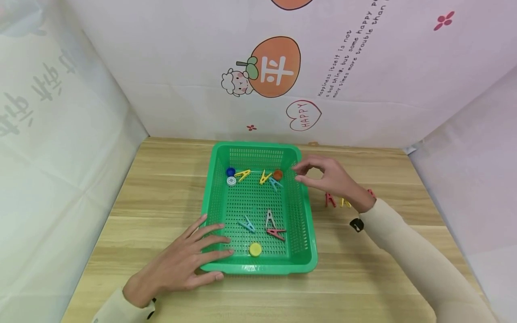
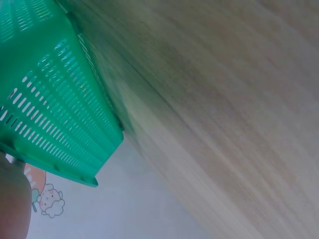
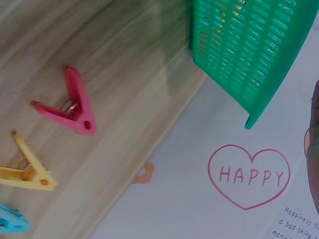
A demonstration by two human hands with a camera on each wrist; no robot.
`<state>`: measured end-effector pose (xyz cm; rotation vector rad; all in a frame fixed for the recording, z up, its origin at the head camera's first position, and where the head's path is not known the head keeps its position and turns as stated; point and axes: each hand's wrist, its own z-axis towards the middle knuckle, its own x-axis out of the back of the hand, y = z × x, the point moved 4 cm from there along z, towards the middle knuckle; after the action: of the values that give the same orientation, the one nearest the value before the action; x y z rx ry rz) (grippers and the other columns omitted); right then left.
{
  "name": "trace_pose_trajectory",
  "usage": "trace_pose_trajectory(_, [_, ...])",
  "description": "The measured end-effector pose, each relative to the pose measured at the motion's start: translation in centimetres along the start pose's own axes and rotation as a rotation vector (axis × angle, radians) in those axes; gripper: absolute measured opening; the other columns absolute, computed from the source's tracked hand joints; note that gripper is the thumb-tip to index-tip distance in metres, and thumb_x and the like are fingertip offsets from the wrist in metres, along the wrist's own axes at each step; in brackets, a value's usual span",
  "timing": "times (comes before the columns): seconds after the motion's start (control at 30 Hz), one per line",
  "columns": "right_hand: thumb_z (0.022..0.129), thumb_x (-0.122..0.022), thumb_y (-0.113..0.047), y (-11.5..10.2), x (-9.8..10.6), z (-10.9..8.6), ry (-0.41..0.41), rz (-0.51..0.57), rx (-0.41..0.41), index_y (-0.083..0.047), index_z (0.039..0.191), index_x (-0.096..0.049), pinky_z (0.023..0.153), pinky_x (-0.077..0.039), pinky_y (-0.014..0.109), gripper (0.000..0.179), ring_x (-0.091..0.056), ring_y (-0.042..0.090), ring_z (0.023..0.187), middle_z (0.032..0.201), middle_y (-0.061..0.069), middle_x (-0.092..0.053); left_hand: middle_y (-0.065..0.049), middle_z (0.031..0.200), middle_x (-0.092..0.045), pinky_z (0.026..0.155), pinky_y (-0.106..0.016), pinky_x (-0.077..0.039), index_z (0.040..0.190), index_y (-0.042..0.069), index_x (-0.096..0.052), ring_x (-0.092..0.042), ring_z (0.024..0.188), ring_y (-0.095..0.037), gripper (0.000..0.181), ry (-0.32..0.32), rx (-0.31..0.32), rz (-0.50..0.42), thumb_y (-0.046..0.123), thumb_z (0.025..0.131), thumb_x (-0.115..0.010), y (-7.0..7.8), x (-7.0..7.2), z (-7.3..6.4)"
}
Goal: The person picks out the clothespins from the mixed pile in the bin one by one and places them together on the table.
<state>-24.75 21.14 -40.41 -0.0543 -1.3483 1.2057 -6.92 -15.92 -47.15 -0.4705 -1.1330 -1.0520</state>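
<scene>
A green plastic basket stands on the wooden table. Inside lie several clothespins, among them a yellow clothespin, a blue clothespin, a grey clothespin and a red clothespin. Bottle caps lie there too: a blue cap, a white cap, an orange-brown cap and a yellow cap. My left hand rests with spread fingers over the basket's front-left rim. Above the right rim hovers my right hand, fingers bent, thumb apart, nothing visible between them.
Right of the basket, a red clothespin, a yellow clothespin and a partly cut-off blue clothespin lie on the table. My right forearm partly covers that row in the head view. A printed white sheet hangs behind the table.
</scene>
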Motion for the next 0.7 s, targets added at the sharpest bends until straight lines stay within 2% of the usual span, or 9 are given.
trace_pose_trajectory(0.13, [0.093, -0.086, -0.007, -0.7, -0.2, 0.7, -0.017, -0.001, 0.03, -0.012, 0.117, -0.082, 0.086, -0.059, 0.02, 0.025, -0.069, 0.01, 0.097, 0.107, 0.006, -0.08, 0.004, 0.141, -0.071, 0.142, -0.052, -0.006, 0.138, 0.029, -0.077, -0.047, 0.154, -0.029, 0.047, 0.006, -0.004, 0.0, 0.061, 0.107, -0.06, 0.0, 0.0, 0.0])
trace_pose_trajectory(0.33, [0.091, -0.085, -0.004, -1.6, -0.6, 1.7, -0.052, 0.002, 0.096, -0.013, 0.117, -0.082, 0.081, -0.064, 0.037, 0.027, -0.069, 0.012, 0.094, 0.107, 0.003, -0.079, 0.004, 0.141, -0.071, 0.142, -0.051, -0.006, 0.137, 0.029, -0.077, -0.047, 0.154, -0.029, 0.047, 0.007, -0.005, 0.0, 0.061, 0.108, -0.059, 0.0, -0.1, 0.0])
trace_pose_trajectory(0.4, [0.091, -0.085, -0.004, -1.7, -0.6, 2.0, -0.062, -0.002, 0.11, -0.013, 0.117, -0.082, 0.081, -0.064, 0.039, 0.028, -0.069, 0.013, 0.094, 0.107, 0.004, -0.079, 0.004, 0.141, -0.071, 0.142, -0.051, -0.006, 0.137, 0.029, -0.077, -0.047, 0.154, -0.029, 0.047, 0.008, -0.005, 0.0, 0.061, 0.108, -0.059, 0.0, -0.1, 0.0])
trace_pose_trajectory(0.7, [0.093, -0.085, -0.01, -2.8, -0.8, 3.2, -0.115, -0.004, 0.113, -0.016, 0.118, -0.083, 0.083, -0.063, 0.045, 0.026, -0.069, 0.011, 0.099, 0.112, 0.003, -0.08, 0.004, 0.141, -0.071, 0.142, -0.052, -0.006, 0.137, 0.028, -0.077, -0.048, 0.153, -0.029, 0.047, 0.014, -0.009, -0.001, 0.061, 0.108, -0.059, 0.0, -0.1, 0.0])
